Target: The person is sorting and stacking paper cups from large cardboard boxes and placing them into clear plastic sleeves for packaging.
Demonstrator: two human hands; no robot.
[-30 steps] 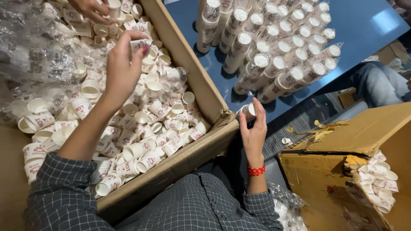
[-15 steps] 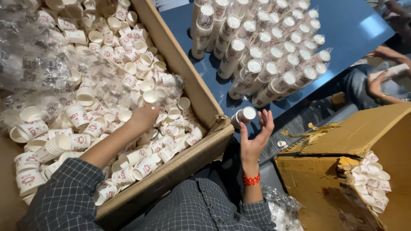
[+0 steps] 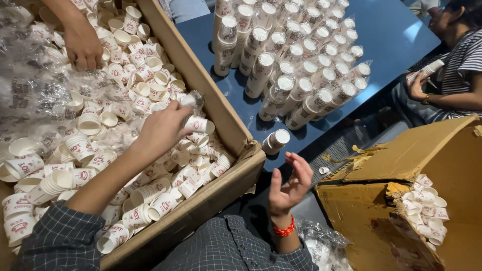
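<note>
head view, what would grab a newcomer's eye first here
First the big cardboard box on the left, heaped with small white paper cups, where the left hand grips a cup. Next, the wrapped stacks of cups standing in rows on the blue table at top right. The right hand hangs open and empty below a short stack at the table's edge.

Dark grey shirt with a thin pale check, sleeves rolled short of both wrists, forearms bare. Red beaded band with a few yellow beads [image 3: 284, 230] just below the right hand [image 3: 288, 185]. Nothing worn on the left hand [image 3: 161, 129]; no rings visible.
</note>
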